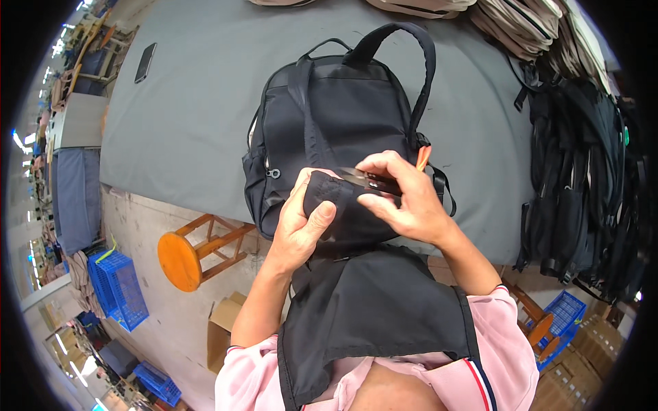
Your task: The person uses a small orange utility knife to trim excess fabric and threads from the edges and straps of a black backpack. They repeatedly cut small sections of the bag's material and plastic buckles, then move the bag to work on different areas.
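Note:
A black backpack (356,116) lies on the grey-covered table in front of me, its top handle pointing away. My left hand (299,222) is closed on the end of a shoulder strap (322,192), thumb on top, holding it over the lower part of the bag. In my right hand (411,198) is a pair of thread snips (373,181), dark with metal blades. The blades point left and reach close to the strap's edge; whether they touch it I cannot tell. An orange strip (423,157) shows behind my right hand.
A phone (145,63) lies at the table's far left. Black backpacks (576,178) hang or lie heaped along the right edge, below stacked beige fabric pieces (517,27). A wooden stool (181,262), a cardboard box (223,322) and a blue crate (120,288) stand on the floor at left.

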Demonstrator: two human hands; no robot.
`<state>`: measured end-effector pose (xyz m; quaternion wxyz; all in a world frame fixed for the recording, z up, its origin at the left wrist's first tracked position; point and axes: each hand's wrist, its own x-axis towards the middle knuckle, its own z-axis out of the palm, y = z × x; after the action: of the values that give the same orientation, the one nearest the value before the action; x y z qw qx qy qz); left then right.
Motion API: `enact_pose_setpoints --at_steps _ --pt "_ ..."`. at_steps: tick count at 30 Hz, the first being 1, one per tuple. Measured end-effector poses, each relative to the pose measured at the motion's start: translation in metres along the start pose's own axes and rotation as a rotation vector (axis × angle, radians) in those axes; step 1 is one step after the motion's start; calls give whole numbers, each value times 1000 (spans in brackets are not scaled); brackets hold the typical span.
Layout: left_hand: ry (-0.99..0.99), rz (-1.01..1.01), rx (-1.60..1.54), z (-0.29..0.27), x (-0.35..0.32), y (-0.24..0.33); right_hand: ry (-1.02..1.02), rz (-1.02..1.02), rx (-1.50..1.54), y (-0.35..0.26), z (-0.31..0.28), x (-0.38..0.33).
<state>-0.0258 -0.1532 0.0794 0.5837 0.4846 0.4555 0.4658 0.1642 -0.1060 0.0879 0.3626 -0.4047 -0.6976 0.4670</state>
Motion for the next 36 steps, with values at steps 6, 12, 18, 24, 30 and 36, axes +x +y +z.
enact_pose_setpoints --at_steps 6,12,18,24,30,36 --pt "-24 25 144 -2 0 7 -139 -193 -150 0 -21 18" --pt "-44 27 154 -1 2 6 -164 -209 -171 2 -19 21" --pt "-36 39 128 -2 3 4 -83 -137 -92 8 -19 14" --pt "-59 34 82 -1 4 1 -135 -188 -129 7 -19 19" --pt "-38 -4 1 -1 2 2 -162 -185 -122 7 -21 18" --pt "-32 -29 -42 -3 -2 -4 -99 -180 -157 4 -18 20"
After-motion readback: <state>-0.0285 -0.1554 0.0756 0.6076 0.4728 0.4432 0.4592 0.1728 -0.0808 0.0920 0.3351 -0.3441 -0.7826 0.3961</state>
